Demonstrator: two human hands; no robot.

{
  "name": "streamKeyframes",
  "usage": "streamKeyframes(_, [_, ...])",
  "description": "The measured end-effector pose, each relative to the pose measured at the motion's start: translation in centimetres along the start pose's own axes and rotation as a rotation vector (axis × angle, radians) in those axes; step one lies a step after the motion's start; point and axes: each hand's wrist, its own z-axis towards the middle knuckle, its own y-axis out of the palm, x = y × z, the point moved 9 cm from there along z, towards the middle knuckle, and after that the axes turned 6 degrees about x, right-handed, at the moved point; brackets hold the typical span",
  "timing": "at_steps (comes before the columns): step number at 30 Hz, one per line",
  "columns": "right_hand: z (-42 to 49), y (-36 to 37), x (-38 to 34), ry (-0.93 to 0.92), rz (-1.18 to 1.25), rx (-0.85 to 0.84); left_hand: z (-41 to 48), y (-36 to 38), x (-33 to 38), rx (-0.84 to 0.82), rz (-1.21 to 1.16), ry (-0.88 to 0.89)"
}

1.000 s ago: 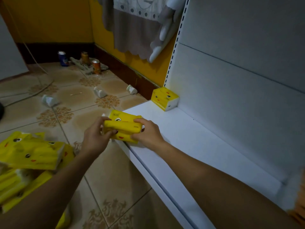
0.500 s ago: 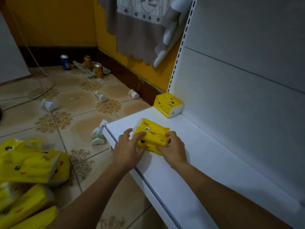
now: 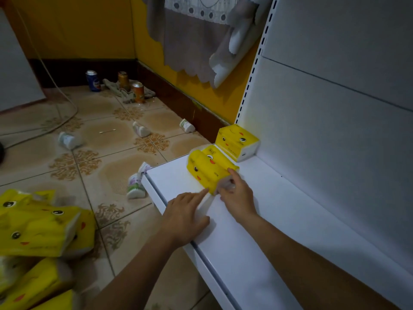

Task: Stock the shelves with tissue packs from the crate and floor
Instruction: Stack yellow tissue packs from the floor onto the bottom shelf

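Observation:
A yellow tissue pack (image 3: 207,166) with a cartoon face lies on the white shelf (image 3: 279,220) near its far end. It touches a second yellow pack (image 3: 237,140) that stands in the shelf's back corner. My right hand (image 3: 239,198) presses against the near end of the first pack, with the index finger stretched along its top edge. My left hand (image 3: 185,215) rests on the shelf's front edge, and its index fingertip touches the pack's near lower corner. A pile of several yellow packs (image 3: 38,227) lies on the floor at the lower left.
Small white tissue packs (image 3: 136,184) are scattered over the tiled floor, one right against the shelf's end. Three drink cans (image 3: 137,91) and a rag sit by the far wall. A cable (image 3: 67,101) runs across the floor. A cloth (image 3: 196,41) hangs over the yellow wall.
The pack has slid along the shelf to the far end and now meets the corner pack. Both hands have let go of its sides and are at its near end.

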Motion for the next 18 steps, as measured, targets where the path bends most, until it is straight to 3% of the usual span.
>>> streamKeyframes(3, [1.5,-0.1,0.0,0.012,-0.005,0.036,-1.1,0.0,-0.8,-0.041,0.166,0.075])
streamKeyframes(9, [4.1,-0.4,-0.3,-0.025,-0.187,0.052,-3.1,-0.5,-2.1,-0.021,0.117,0.081])
streamKeyframes(18, [5.4,-0.3,0.0,0.152,0.14,0.09,-4.3,-0.7,-2.3,-0.044,-0.026,0.065])
